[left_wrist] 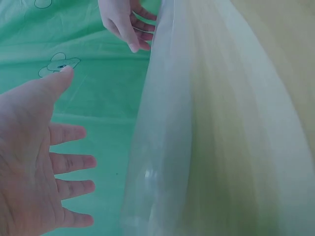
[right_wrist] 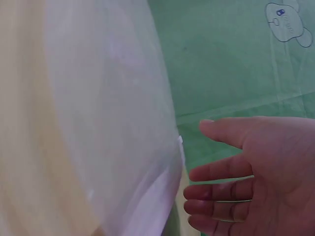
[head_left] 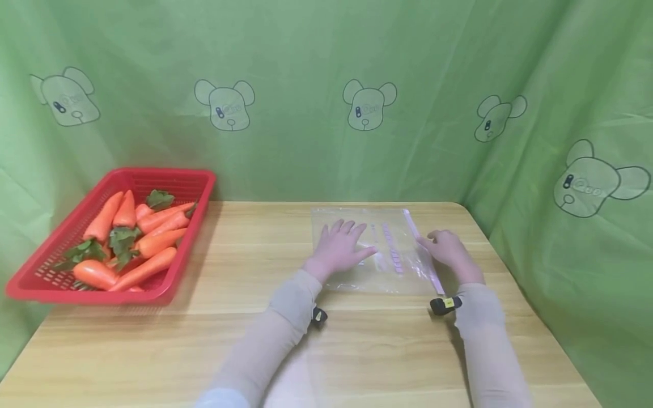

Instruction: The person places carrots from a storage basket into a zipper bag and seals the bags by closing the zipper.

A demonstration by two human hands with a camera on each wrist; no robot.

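Note:
A clear plastic zip bag lies flat on the wooden table, its pink zip strip along the right side. My left hand is spread over the bag's left half, palm down, fingers straight. At the strip on the right is my right hand, its thumb and fingertips close to the bag's edge. The right wrist view shows that hand's fingers loosely bent, with a gap between thumb and forefinger and nothing held. From the left wrist, the bag's film appears side-on beside the spread fingers.
A red plastic basket with several orange carrots and green leafy tops stands on the table's left side. Green curtains printed with mouse heads hang behind and at both sides. A black wrist camera sits at the right cuff.

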